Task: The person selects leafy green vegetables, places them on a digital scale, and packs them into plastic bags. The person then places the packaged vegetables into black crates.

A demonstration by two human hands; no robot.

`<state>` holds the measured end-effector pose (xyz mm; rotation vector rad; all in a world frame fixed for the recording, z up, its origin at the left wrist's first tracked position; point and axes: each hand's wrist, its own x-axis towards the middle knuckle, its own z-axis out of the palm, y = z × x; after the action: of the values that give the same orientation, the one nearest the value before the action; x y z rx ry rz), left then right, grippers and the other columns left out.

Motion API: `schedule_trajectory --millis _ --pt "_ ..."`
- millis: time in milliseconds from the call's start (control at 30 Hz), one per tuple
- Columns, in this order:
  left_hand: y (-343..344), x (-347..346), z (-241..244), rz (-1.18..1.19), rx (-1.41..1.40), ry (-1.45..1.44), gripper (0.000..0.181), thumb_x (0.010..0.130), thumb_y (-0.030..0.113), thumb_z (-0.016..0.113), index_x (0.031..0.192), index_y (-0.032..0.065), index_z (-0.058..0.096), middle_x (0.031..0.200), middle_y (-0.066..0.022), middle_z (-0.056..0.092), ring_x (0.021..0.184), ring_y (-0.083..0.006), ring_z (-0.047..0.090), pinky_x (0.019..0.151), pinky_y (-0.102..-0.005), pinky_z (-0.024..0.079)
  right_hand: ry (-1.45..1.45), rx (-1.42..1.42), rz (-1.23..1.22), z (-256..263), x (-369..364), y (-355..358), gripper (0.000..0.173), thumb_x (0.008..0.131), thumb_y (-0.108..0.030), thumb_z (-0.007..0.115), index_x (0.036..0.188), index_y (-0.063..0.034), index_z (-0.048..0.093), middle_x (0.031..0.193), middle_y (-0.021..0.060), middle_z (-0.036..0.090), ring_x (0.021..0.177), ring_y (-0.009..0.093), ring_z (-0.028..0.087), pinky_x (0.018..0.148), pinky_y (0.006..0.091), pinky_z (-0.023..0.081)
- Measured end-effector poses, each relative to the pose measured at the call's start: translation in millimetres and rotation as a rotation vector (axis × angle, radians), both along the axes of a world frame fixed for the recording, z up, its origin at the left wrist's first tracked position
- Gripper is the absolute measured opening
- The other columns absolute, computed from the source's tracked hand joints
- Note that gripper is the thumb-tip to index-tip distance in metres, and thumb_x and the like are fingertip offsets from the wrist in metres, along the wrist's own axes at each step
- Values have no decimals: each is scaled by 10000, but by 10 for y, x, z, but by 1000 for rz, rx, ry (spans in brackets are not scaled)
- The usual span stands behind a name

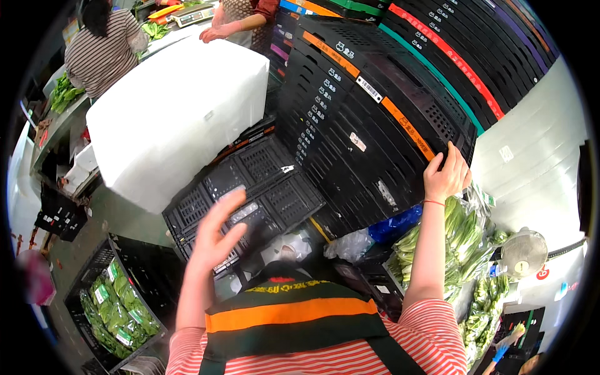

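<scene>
My right hand [447,173] rests on the top front corner of a tall stack of folded black plastic crates [347,117], thumb at its orange strip and fingers over the top edge. My left hand [218,229] is raised with thumb and fingers apart, blurred, over a lower pile of folded black crates [276,197]; nothing shows in it. Behind that low pile, a large white foam box [183,112] stands to the left of the tall stack. A co-worker's hands [220,32] are at the foam box's far edge.
At the lower left, a black crate [161,323] holds bagged leafy greens [117,304]. More greens [457,229] lie at the right, near a fan [523,253]. Further crate stacks [450,51] rise behind. A person in a striped shirt [105,51] is at the upper left, near a scale [192,16].
</scene>
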<state>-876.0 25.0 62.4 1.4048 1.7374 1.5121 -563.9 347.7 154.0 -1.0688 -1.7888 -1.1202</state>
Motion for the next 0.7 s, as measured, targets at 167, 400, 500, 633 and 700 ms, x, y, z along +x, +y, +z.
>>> schedule_trajectory --millis 167,400,500,633,700 --pt "-374 257 1245 -163 1022 -269 289 823 223 671 1057 56 637 1137 -97 586 1023 -219 566 871 -367 445 -9 32 -1 -19 57 6 306 765 -178 611 1067 -138 644 1009 -7 649 928 175 599 860 338 369" --pt "-527 240 1417 -791 1167 -428 296 857 195 625 1139 107 641 1279 -56 557 1149 -252 541 922 -423 473 -3 36 4 -27 32 15 301 766 -173 611 1062 -135 643 1009 -8 649 921 171 596 862 332 357" --pt "-307 -54 1228 -1167 1083 -314 250 881 241 599 1079 99 654 1186 -149 571 1063 -279 563 867 -421 492 -1 46 -17 -3 24 30 291 770 -174 607 1056 -132 642 1013 -5 648 925 171 594 859 332 357" --pt "-85 -97 899 -1028 709 -214 236 826 195 641 984 21 657 994 -142 640 847 -353 624 764 -436 508 13 65 -1 125 -41 73 279 782 -176 592 1050 -116 639 1020 7 648 924 189 594 849 337 361" --pt "-48 64 767 -472 104 -89 271 794 177 656 1027 38 648 1039 -159 637 891 -332 626 806 -395 497 -3 48 21 67 47 38 284 777 -164 596 1051 -100 637 1019 23 649 919 197 596 839 338 362"
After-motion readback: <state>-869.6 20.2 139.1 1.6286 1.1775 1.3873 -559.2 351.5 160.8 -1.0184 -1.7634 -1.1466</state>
